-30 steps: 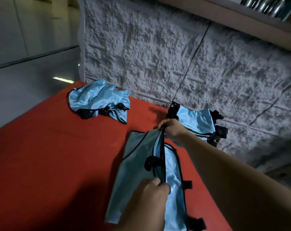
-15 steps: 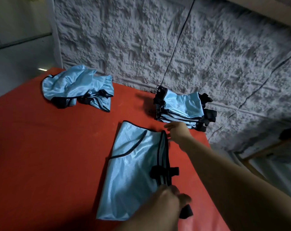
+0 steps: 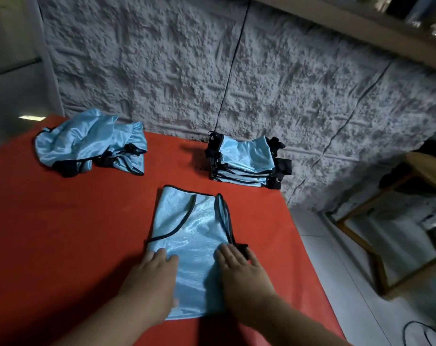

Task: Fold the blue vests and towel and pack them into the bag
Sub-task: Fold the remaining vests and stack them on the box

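Both hands — left hand [image 3: 154,278], right hand [image 3: 239,268] — press flat-fingered on the vest [image 3: 192,236], lengthwise toward the wall [image 3: 187,71].

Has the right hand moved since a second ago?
Yes. The right hand has come back from the vest's far end, near the folded stack, to lie flat on its near part.

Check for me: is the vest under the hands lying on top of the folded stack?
No, the vest lies flat on the red table, apart from the folded stack near the wall.
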`<state>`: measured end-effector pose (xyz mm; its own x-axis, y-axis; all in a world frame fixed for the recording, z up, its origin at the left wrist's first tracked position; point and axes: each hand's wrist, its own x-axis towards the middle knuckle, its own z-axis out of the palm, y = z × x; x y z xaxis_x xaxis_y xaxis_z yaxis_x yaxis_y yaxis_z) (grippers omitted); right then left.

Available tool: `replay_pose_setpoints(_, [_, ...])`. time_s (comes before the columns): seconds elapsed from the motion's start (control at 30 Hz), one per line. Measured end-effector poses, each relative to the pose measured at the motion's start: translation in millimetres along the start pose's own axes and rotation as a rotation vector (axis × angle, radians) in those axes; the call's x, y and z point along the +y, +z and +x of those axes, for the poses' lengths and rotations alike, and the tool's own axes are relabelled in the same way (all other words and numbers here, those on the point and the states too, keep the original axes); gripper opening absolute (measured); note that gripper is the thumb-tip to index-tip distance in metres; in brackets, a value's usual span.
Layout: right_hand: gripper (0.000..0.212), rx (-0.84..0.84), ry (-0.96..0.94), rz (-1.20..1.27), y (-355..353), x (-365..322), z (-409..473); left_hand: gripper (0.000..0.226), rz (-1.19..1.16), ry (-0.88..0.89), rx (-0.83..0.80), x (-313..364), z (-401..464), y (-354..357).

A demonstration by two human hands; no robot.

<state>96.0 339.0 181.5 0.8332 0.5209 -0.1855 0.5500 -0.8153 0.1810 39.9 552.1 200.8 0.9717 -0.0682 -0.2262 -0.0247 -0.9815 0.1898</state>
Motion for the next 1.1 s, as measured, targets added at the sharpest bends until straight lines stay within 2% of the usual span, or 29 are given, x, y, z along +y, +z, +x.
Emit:
replay_pose_setpoints(0.1, [0.072,-0.221,0.18,-0.04,-17,27,-22,0.056,0.009,0.025,0.054,1,-5,4])
replay_pose_setpoints(0.17, [0.075,-0.272,0.283,0.003,-35,22,-28,0.059,-0.028,0.041,0.033,-2,-11,1])
replay_pose_setpoints(0.23, [0.073,-0.124,0.293,0.106,-51,7,-33,0.059,-0.089,0.049,0.048,-5,-18,-1])
replay_pose_setpoints(0.27, [0.065,-0.006,0.267,0.162,-56,-2,-36,0.055,-0.121,0.021,0.093,-7,-21,-2])
replay_pose_setpoints(0.33, [0.034,0.255,0.254,0.261,-52,-22,-49,0.04,-0.173,-0.137,0.191,-14,-31,-6])
replay_pose_setpoints(0.37, [0.023,0.3,0.324,0.323,-50,-29,-57,0.034,-0.187,-0.236,0.205,-18,-35,-10])
replay_pose_setpoints(0.4, [0.026,0.249,0.441,0.424,-48,-33,-62,0.034,-0.212,-0.314,0.177,-21,-37,-12])
replay_pose_setpoints(0.5, [0.057,-0.013,0.768,0.681,-30,-19,-61,0.036,-0.35,-0.435,0.037,-30,-37,-7])
replay_pose_setpoints(0.57, [0.064,-0.042,0.847,0.746,-23,-10,-58,0.031,-0.535,-0.48,-0.021,-31,-33,1])
replay_pose_setpoints(0.6, [0.061,-0.06,0.855,0.761,-22,-8,-56,0.028,-0.637,-0.49,-0.036,-29,-31,3])
replay_pose_setpoints(0.7, [0.046,-0.09,0.822,0.764,-19,-7,-52,0.017,-0.796,-0.544,-0.071,-20,-29,5])
replay_pose_setpoints(0.83, [0.052,-0.048,0.805,0.578,-15,-7,-47,0.012,-0.879,-0.568,-0.031,-13,-28,8])
replay_pose_setpoints(0.9, [0.055,0.047,0.755,0.44,-14,-10,-46,0.011,-0.938,-0.57,0.058,-10,-29,7])
replay_pose_setpoints(1.0, [0.043,0.341,0.44,0.316,-8,-11,-44,0.019,-1.003,-0.586,0.201,-8,-31,8])
replay_pose_setpoints(1.1, [0.026,0.315,0.1,0.317,-10,-12,-45,0.022,-1.199,-0.567,0.157,-8,-35,9])
